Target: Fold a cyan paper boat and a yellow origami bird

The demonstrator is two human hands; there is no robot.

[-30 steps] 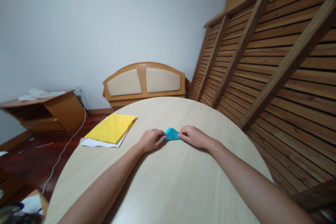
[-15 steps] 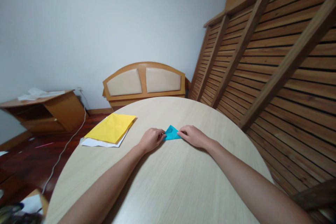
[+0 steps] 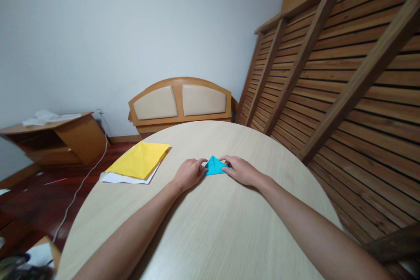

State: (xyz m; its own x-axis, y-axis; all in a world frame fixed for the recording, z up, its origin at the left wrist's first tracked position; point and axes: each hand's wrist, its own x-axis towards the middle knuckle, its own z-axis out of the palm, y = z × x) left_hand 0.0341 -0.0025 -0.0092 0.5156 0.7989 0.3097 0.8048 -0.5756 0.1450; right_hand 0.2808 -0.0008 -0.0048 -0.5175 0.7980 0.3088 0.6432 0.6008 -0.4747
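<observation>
No real containers in view; the closest is the low wooden side cabinet [image 3: 55, 138] on the floor at far left, open shelf underneath, dark inside, can't tell what it holds. White crumpled paper or cloth [image 3: 46, 117] sits on its top.

My left hand [image 3: 188, 174] rests on the round table [image 3: 210, 236], fingers curled narrow, fingertips pressed on the left corner of the blue folded paper [image 3: 215, 166]. My right hand [image 3: 241, 169] is on the other side, fingers loosely bent, tips touching the right edge and upper right of the same paper. Neither hand lifts it; both pin it flat. Whether the thumbs go under the paper I can't tell, too small.

The blue folded paper is a small triangle, point facing away from me, lying flat on the table between my two hands, roughly mid-table and slightly toward the far edge.

Left of my left hand, well apart, a yellow sheet [image 3: 139, 160] with creases lies on top of a white sheet [image 3: 126, 179], near the table's left edge; the white one sticks out below and to the left.

Beyond the table: padded headboard [image 3: 180, 101] against the wall, slatted wooden frame [image 3: 334, 74] leaning at right, white cable [image 3: 83, 181] running over the dark floor.
</observation>
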